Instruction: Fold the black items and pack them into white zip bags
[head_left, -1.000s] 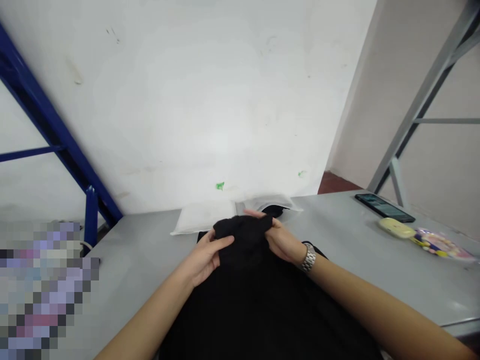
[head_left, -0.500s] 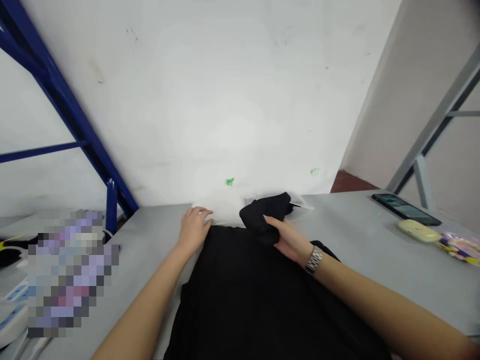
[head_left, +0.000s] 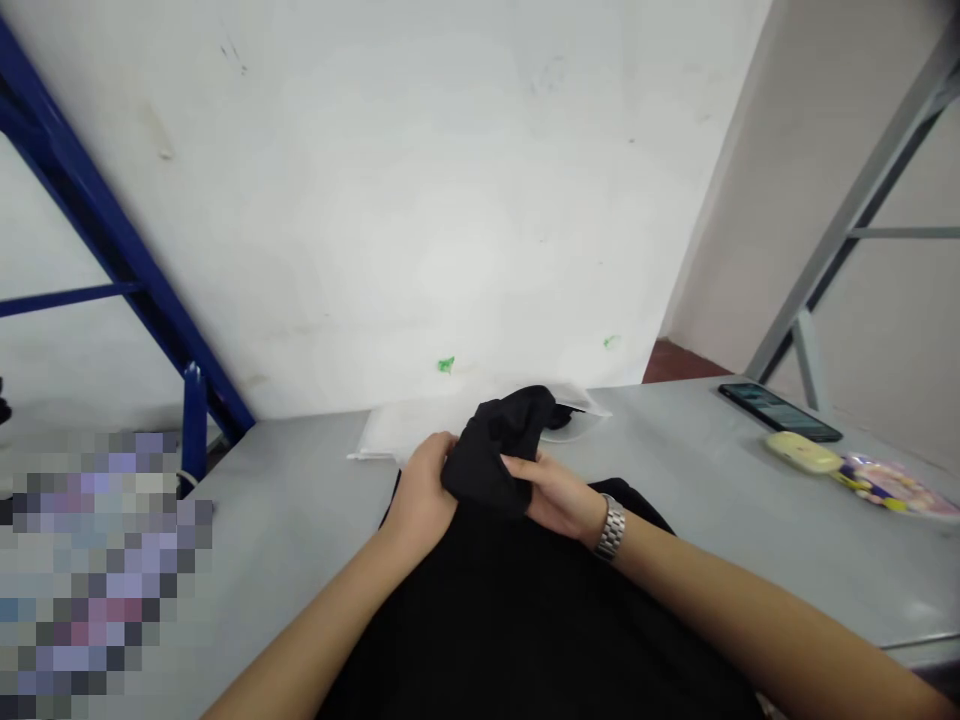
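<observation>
A large black cloth (head_left: 525,620) spreads from the middle of the grey table down to the bottom edge of the view. Its far end is bunched up into a raised fold (head_left: 491,455). My left hand (head_left: 425,495) grips the left side of this fold, fingertips partly hidden behind it. On the right side, my right hand (head_left: 559,495), with a metal watch at the wrist, pinches the same fold between thumb and fingers. Behind the fold lies a whitish translucent plastic bag (head_left: 390,432), with something black showing at its right part.
The grey table (head_left: 675,470) meets a white wall. A phone (head_left: 780,411), a pale yellow case (head_left: 804,453) and a colourful strap item (head_left: 896,487) lie at the right. Blue frame bars (head_left: 150,270) stand at the left, above a pixelated patch.
My left hand has moved right from the cloth's far left corner and taken hold of the bunched fold. My right hand still holds it. The view has shifted slightly right.
</observation>
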